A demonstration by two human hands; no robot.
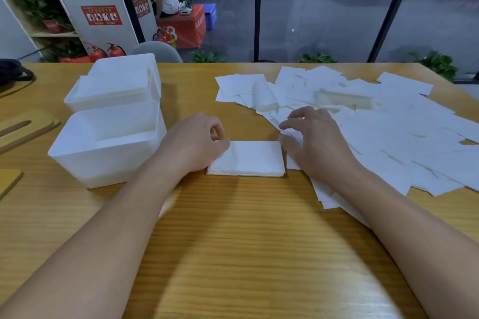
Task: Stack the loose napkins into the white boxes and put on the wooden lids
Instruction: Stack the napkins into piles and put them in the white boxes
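Note:
A small squared stack of white napkins [247,158] lies on the wooden table [233,241] in front of me. My left hand [194,142] has curled fingers, with thumb and forefinger pinching the stack's far left corner. My right hand [313,140] hovers with spread, relaxed fingers at the stack's right edge, over the loose napkins [375,124] scattered across the right half of the table. Three white boxes stand at left: a near box [103,147], a middle box [111,93] holding napkins, and a far box [124,63].
Two wooden lids lie at the left edge, a slotted lid [26,127] and a lid corner [7,181]. A black bag [13,72] sits at the far left. A grey chair back [155,52] stands beyond the table's far edge.

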